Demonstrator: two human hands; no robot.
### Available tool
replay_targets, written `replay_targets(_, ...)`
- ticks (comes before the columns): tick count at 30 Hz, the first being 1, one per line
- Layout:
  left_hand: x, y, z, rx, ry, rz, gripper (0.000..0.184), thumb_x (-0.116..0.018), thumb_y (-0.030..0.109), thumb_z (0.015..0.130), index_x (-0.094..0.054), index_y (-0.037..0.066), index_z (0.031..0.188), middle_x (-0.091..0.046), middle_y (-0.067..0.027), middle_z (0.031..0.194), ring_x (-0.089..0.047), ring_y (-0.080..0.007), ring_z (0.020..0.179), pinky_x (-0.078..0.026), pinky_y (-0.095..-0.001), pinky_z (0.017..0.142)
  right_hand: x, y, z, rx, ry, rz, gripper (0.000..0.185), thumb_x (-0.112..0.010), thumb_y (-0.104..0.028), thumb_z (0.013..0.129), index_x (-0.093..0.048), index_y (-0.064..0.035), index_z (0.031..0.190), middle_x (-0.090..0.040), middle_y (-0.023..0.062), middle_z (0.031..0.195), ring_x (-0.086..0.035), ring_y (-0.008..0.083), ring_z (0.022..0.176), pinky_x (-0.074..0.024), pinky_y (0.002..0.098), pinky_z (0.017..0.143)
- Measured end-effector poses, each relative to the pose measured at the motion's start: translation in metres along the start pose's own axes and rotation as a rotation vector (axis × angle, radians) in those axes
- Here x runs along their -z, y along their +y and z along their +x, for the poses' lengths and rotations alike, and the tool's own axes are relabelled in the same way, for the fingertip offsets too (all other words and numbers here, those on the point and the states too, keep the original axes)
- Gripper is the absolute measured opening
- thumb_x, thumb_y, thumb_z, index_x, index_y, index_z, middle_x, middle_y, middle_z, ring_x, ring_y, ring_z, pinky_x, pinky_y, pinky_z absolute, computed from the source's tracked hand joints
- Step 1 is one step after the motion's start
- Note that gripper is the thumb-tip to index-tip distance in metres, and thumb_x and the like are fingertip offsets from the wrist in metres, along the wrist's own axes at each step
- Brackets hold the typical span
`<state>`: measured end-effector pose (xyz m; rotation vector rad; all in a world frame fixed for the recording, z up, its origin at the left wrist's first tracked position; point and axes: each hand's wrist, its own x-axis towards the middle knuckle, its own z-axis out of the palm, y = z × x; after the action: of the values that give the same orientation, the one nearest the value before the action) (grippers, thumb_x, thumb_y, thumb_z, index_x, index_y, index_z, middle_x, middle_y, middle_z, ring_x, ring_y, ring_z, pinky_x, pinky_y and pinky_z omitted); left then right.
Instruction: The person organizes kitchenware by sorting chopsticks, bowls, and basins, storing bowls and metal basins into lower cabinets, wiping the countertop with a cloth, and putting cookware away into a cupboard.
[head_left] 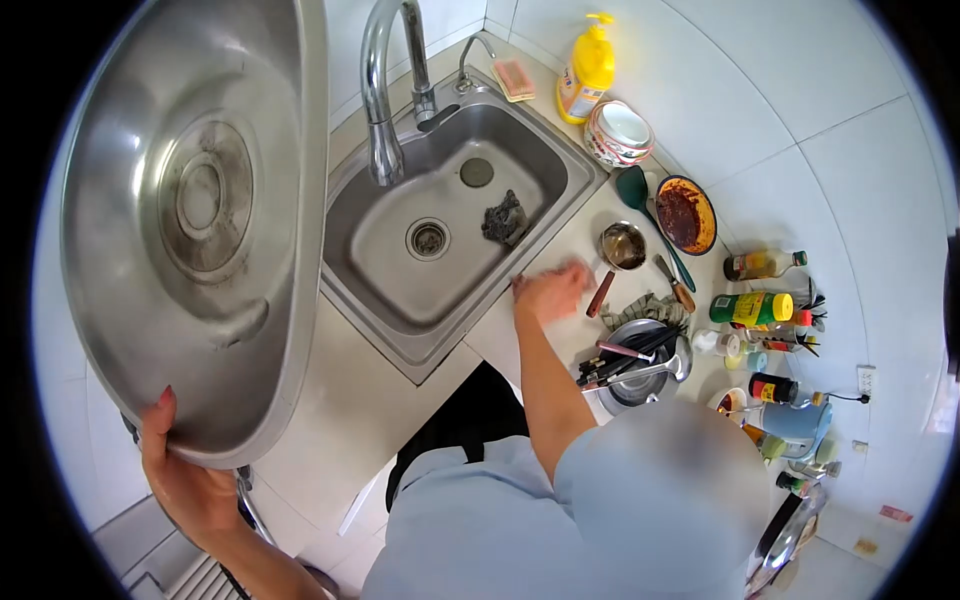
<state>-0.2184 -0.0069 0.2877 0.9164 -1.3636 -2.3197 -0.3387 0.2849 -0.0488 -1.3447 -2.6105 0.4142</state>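
Observation:
A large metal basin (280, 330) is tilted up at the left, its inside facing the camera, with stains on its round bottom. My left hand (190, 480) grips its lower rim, thumb on the inside. Over the counter at the sink's right edge is my right hand (553, 292), blurred by motion, so its fingers cannot be made out. The steel sink (385, 260) holds a dark scouring pad (504, 218) near its right side. Above it stands a chrome faucet (383, 140). A small pan with a wooden handle (623, 246) sits just right of my right hand.
Behind the sink's right corner are a yellow pump bottle (587, 72), stacked bowls (620, 132) and a sponge (513, 79). Along the right stand a sauce-stained dish (686, 215), a green spatula (635, 187), a metal bowl of utensils (632, 385) and several seasoning bottles (750, 308).

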Motion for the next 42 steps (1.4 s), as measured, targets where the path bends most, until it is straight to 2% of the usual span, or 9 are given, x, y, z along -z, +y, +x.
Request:
replay_targets(4,-0.018,-0.009,0.002,-0.041,0.056,0.013,0.038,-0.055,0.007,0.074,-0.043,-0.006,0.107,-0.053,-0.0149,0.101,-0.058,-0.0239,0.086,-0.055,-0.0332,0.066,-0.023,-0.068,0.006,0.317,-0.266,0.814,0.029,-0.059,-0.015,0.071,-0.056,-0.0096,0.100,-0.055,0.0079,0.091,-0.048,0.0248,0.090,-0.0396,0.0340,0.079)
replay_targets(15,-0.038,-0.007,0.004,0.018,0.023,-0.002,0.038,-0.054,0.007,0.074,-0.043,-0.005,0.108,-0.055,-0.0156,0.096,-0.059,-0.0213,0.082,-0.055,-0.0296,0.059,0.004,0.073,-0.070,0.934,-0.208,0.279,0.024,-0.049,-0.007,0.076,-0.055,-0.0088,0.099,-0.048,0.0091,0.100,-0.047,0.0297,0.092,-0.0380,0.0352,0.080)
replay_targets(22,-0.037,0.007,0.003,-0.004,-0.083,-0.131,0.013,-0.050,0.003,0.078,-0.055,-0.003,0.088,-0.060,-0.0100,0.086,-0.060,-0.0173,0.072,-0.051,-0.0246,0.060,0.016,-0.061,-0.095,0.761,-0.713,0.756,0.014,-0.053,-0.014,0.075,-0.055,-0.0108,0.088,-0.051,0.0087,0.092,-0.052,0.0301,0.071,-0.0390,0.0434,0.074)
replay_targets(30,0.007,0.050,-0.032,-0.162,0.045,-0.157,0.016,-0.049,0.007,0.079,-0.054,-0.004,0.090,-0.060,-0.0095,0.083,-0.060,-0.0158,0.071,-0.049,-0.0233,0.062,-0.003,-0.029,-0.206,2.397,-0.780,0.355,0.027,-0.050,-0.023,0.075,-0.053,-0.0089,0.098,-0.054,0.0067,0.090,-0.055,0.0234,0.074,-0.0432,0.0398,0.064)
replay_targets(32,0.034,0.060,-0.054,-0.225,0.093,-0.120,0.018,-0.050,0.009,0.080,-0.055,-0.004,0.091,-0.060,-0.0087,0.083,-0.060,-0.0159,0.071,-0.049,-0.0241,0.062,-0.012,-0.073,-0.165,1.305,-1.701,0.315,0.037,-0.052,-0.026,0.076,-0.049,-0.0068,0.107,-0.057,0.0091,0.089,-0.057,0.0240,0.079,-0.0439,0.0361,0.068)
replay_targets(33,0.047,0.063,-0.066,-0.270,0.141,-0.137,0.018,-0.050,0.010,0.080,-0.055,-0.003,0.091,-0.061,-0.0090,0.083,-0.060,-0.0162,0.070,-0.049,-0.0249,0.062,0.001,-0.085,-0.156,0.908,-1.478,0.492,0.030,-0.050,-0.024,0.078,-0.051,-0.0043,0.101,-0.059,0.0115,0.084,-0.057,0.0235,0.077,-0.0445,0.0353,0.067)
replay_targets(34,0.059,0.068,-0.079,-0.319,0.188,-0.151,0.019,-0.049,0.011,0.080,-0.055,-0.003,0.091,-0.061,-0.0092,0.083,-0.060,-0.0166,0.070,-0.049,-0.0258,0.062,-0.056,-0.087,-0.128,1.591,-0.732,0.398,0.023,-0.047,-0.022,0.083,-0.055,-0.0030,0.093,-0.059,0.0135,0.083,-0.058,0.0232,0.076,-0.0442,0.0353,0.069)
replay_targets(37,0.096,0.072,-0.127,-0.408,0.262,-0.209,0.019,-0.048,0.011,0.080,-0.056,-0.003,0.092,-0.061,-0.0101,0.086,-0.060,-0.0180,0.074,-0.048,-0.0276,0.067,-0.063,-0.110,-0.105,0.768,-1.156,0.818,0.024,-0.045,-0.022,0.086,-0.057,-0.0013,0.085,-0.059,0.0143,0.084,-0.058,0.0224,0.065,-0.0455,0.0293,0.059)
replay_targets(42,0.174,0.057,-0.218,-0.612,0.423,-0.366,0.020,-0.047,0.009,0.080,-0.055,-0.003,0.093,-0.060,-0.0112,0.091,-0.058,-0.0196,0.083,-0.047,-0.0300,0.074,0.004,-0.092,-0.185,1.431,-0.756,0.817,0.030,-0.047,-0.024,0.086,-0.051,-0.0032,0.107,-0.060,0.0100,0.079,-0.057,0.0172,0.058,-0.0452,0.0258,0.056)
